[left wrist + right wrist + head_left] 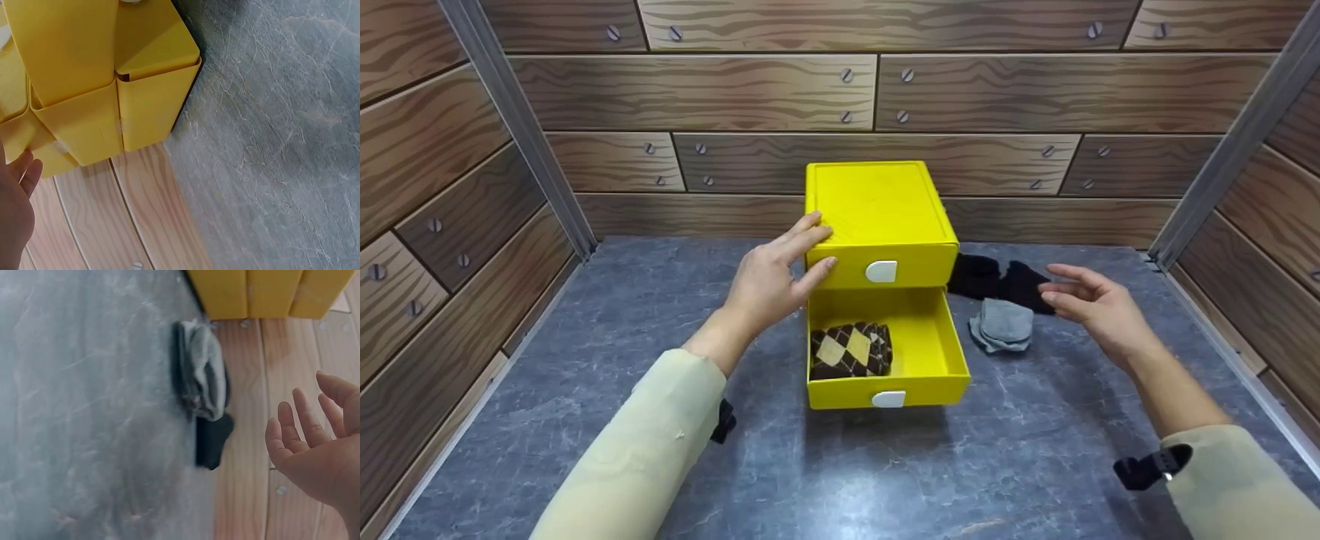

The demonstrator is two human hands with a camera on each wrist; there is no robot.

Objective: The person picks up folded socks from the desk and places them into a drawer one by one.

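Note:
A yellow drawer unit (877, 202) stands in the middle of the table, its middle drawer (926, 352) pulled out. Inside that drawer, on the left, lies a folded argyle sock bundle (851, 351) in brown and cream. My left hand (772, 274) rests against the unit's upper left front corner, fingers on the top edge and thumb near the front. To the right of the unit, my right hand (1099, 311) hovers with relaxed fingers, holding nothing. Near it lie a folded grey sock bundle (1003, 325) and black socks (982, 277), the black partly hidden behind the unit.
The grey marbled table (660, 450) is bounded by wood-patterned walls (780, 90) at the back and both sides. White tabs serve as handles on the drawer fronts. In the left wrist view, the lowest drawer (157, 45) appears beneath the pulled-out one.

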